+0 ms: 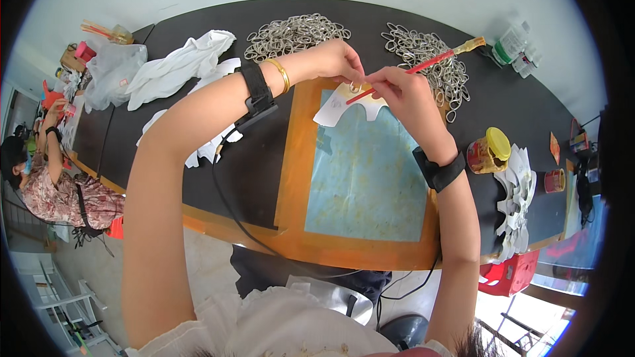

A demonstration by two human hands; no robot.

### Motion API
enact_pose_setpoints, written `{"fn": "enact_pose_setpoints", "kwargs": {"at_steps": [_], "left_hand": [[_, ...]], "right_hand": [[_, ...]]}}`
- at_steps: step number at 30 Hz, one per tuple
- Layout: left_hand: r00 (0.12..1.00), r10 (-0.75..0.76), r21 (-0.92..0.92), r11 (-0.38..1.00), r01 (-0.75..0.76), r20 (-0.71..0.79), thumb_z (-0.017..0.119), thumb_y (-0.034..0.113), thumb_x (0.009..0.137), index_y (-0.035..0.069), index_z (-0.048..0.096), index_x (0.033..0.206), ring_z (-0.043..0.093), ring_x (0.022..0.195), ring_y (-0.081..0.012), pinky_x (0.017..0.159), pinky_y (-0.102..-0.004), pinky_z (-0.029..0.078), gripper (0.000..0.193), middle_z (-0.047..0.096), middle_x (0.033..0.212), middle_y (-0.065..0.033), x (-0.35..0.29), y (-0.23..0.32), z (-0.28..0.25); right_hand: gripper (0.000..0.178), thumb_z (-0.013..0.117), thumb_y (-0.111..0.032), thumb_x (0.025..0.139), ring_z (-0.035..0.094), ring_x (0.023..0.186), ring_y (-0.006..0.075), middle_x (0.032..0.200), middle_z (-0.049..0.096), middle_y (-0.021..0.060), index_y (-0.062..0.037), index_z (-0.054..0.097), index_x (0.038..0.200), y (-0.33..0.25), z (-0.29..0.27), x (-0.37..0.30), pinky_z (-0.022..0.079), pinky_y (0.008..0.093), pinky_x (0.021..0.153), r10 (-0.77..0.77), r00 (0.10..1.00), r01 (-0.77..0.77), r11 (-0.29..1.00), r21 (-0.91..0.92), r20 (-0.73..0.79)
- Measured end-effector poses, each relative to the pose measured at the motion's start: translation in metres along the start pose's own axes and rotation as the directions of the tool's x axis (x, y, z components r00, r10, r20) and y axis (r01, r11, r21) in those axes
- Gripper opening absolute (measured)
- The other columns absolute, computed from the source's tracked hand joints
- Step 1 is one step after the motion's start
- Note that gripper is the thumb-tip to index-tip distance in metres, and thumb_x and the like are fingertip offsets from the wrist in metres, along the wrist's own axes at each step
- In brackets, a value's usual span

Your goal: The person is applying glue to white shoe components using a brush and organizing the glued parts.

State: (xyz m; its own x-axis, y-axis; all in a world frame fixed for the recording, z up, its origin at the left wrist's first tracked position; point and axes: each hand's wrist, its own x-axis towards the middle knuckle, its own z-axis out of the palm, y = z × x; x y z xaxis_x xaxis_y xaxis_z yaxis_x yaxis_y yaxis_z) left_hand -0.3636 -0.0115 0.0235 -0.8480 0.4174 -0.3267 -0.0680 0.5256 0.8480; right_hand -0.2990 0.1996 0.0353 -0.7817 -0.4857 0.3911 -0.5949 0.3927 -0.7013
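My two hands meet over a white cut-out piece point(331, 112) with curved notches, at the far end of a blue sheet. My left hand point(340, 61) is closed, its fingertips pinched at a small metal ring point(355, 88) above the piece. My right hand point(400, 89) is closed too, thumb and forefinger touching near the same ring. Through its grip runs a red-handled brush point(433, 61), slanting up to the right with its yellowish, coated end away from the piece. Exactly which fingertips bear the ring is hard to make out.
The blue sheet point(364, 185) lies on the dark table point(245, 185). Metal ring heaps point(291, 33) point(456, 82) lie behind. White cloth point(178, 69) is left; an open jar point(486, 155) and stacked white cut-outs point(516, 198) are right. Another person point(59, 185) works far left.
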Motion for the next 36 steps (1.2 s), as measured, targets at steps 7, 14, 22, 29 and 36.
{"fn": "enact_pose_setpoints", "kwargs": {"at_steps": [7, 14, 22, 29, 36], "left_hand": [[0.994, 0.105, 0.14, 0.985, -0.101, -0.025, 0.078, 0.016, 0.083, 0.002, 0.073, 0.091, 0.065, 0.081, -0.0117, 0.077, -0.0278, 0.051, 0.017, 0.071, 0.084, -0.0046, 0.005, -0.004, -0.003], [0.994, 0.108, 0.174, 0.979, -0.104, -0.016, 0.078, 0.018, 0.082, 0.003, 0.075, 0.089, 0.065, 0.084, -0.0133, 0.08, -0.0292, 0.051, 0.016, 0.071, 0.084, -0.0038, 0.007, -0.007, -0.004], [0.979, 0.197, 0.192, 0.964, -0.184, -0.048, 0.082, 0.017, 0.073, 0.006, 0.078, 0.083, 0.068, 0.076, -0.0135, 0.074, -0.0276, 0.053, 0.015, 0.075, 0.08, -0.0052, 0.011, -0.013, 0.002], [0.962, 0.253, 0.309, 0.927, -0.211, -0.104, 0.08, 0.014, 0.077, 0.002, 0.076, 0.093, 0.067, 0.08, -0.0114, 0.075, -0.0268, 0.053, 0.02, 0.073, 0.084, -0.0055, 0.008, -0.016, 0.003], [0.944, 0.329, 0.412, 0.86, -0.299, -0.001, 0.081, 0.017, 0.075, 0.004, 0.077, 0.099, 0.062, 0.075, -0.012, 0.07, -0.0283, 0.05, 0.028, 0.069, 0.081, -0.0031, -0.004, -0.014, -0.007]], "right_hand": [[0.013, 0.064, 0.0, 0.087, 0.064, 0.068, 0.0242, 0.08, 0.068, 0.013, -0.0003, 0.07, 0.1, 0.003, 0.001, 0.0, 0.05, 0.0318, 0.065, 0.028, 1.0, -0.028, 1.0, 0.007, 0.0], [0.014, 0.064, 0.001, 0.087, 0.064, 0.068, 0.0232, 0.079, 0.068, 0.0125, -0.0005, 0.069, 0.1, 0.006, 0.002, 0.0, 0.05, 0.0311, 0.064, -0.014, 1.0, 0.015, 1.0, 0.005, -0.017], [0.015, 0.064, 0.002, 0.087, 0.062, 0.065, 0.0202, 0.077, 0.067, 0.0114, -0.0006, 0.07, 0.1, 0.007, 0.003, 0.001, 0.049, 0.0296, 0.063, -0.016, 1.0, 0.017, 1.0, 0.015, -0.019], [0.015, 0.064, 0.002, 0.087, 0.063, 0.065, 0.0204, 0.078, 0.067, 0.0121, 0.0003, 0.07, 0.1, 0.006, 0.002, 0.001, 0.049, 0.0299, 0.063, -0.023, 0.999, 0.023, 1.0, 0.021, -0.023], [0.014, 0.065, 0.001, 0.087, 0.063, 0.066, 0.0201, 0.079, 0.068, 0.0121, 0.0005, 0.07, 0.099, 0.008, 0.002, 0.001, 0.049, 0.0297, 0.063, -0.009, 1.0, 0.009, 1.0, 0.018, -0.014]]}}
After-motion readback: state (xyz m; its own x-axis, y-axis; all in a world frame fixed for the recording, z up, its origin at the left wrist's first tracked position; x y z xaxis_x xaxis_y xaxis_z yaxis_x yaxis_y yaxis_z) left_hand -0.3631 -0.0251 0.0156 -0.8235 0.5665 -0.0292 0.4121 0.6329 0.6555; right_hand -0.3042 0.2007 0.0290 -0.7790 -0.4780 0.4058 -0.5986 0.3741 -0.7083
